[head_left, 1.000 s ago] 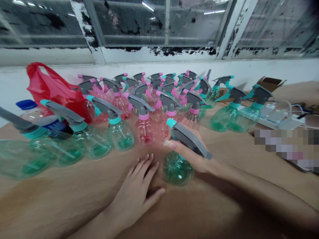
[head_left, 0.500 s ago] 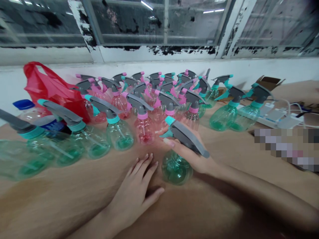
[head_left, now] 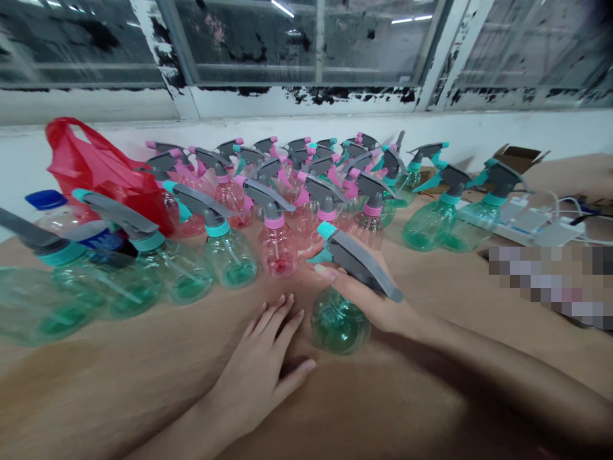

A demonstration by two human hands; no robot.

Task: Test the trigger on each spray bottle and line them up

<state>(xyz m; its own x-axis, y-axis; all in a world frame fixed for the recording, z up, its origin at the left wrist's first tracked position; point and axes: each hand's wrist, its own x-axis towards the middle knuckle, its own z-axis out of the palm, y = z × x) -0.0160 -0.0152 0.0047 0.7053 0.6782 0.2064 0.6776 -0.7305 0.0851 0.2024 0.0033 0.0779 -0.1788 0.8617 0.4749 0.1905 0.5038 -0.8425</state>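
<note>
My right hand point(head_left: 371, 291) is closed around the neck of a green spray bottle point(head_left: 338, 326) with a grey and turquoise trigger head. The bottle stands upright on the brown table point(head_left: 201, 370), its nozzle pointing left and away from me. Beside it on the left, my left hand point(head_left: 265, 358) lies palm down on the table, fingers stretched out, holding nothing. Just beyond the hands stands a pink spray bottle point(head_left: 278, 249) with a pink collar. Farther left is a green spray bottle point(head_left: 234, 259) with a turquoise collar.
Several pink and green spray bottles crowd the back, with more green ones point(head_left: 177, 275) along the left. A red plastic bag point(head_left: 119, 185) and a blue-capped bottle point(head_left: 48, 203) stand back left. At right are two green spray bottles point(head_left: 431, 223) and a white power strip point(head_left: 522, 223) with cables.
</note>
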